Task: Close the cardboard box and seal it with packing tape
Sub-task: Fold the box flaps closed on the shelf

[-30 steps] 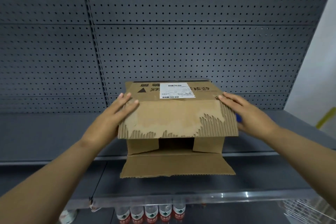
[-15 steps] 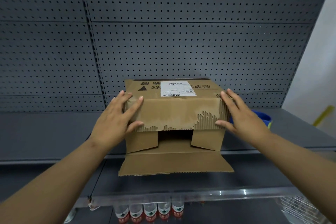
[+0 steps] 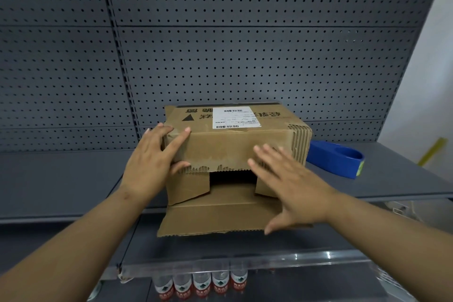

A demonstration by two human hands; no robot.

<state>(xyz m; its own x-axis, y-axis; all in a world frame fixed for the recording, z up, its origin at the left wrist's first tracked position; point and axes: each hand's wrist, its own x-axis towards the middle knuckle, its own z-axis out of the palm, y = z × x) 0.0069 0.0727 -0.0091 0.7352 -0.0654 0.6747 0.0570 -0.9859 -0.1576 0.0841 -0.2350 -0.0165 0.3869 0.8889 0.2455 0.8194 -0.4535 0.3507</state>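
A worn cardboard box point(image 3: 230, 140) with a white shipping label lies on its side on the grey shelf point(image 3: 61, 179), its opening toward me. The upper flap hangs down over the opening, the two side flaps are part folded in, and the lower flap point(image 3: 215, 218) lies flat on the shelf. My left hand point(image 3: 152, 164) grips the box's left corner, thumb under the upper flap's torn edge. My right hand point(image 3: 289, 184) hovers with fingers spread in front of the box's right half. A blue tape dispenser point(image 3: 335, 157) sits on the shelf just right of the box.
A grey pegboard wall point(image 3: 220, 44) rises behind the shelf. Below the shelf's clear front lip point(image 3: 245, 265) stand several water bottles point(image 3: 201, 284) with red labels. A white wall and a yellow strip point(image 3: 431, 152) are at the right.
The upper flap has been pushed down over the opening. My right hand left the box's right side and moved in front of it, uncovering the blue tape dispenser. My left hand stayed on the left corner.
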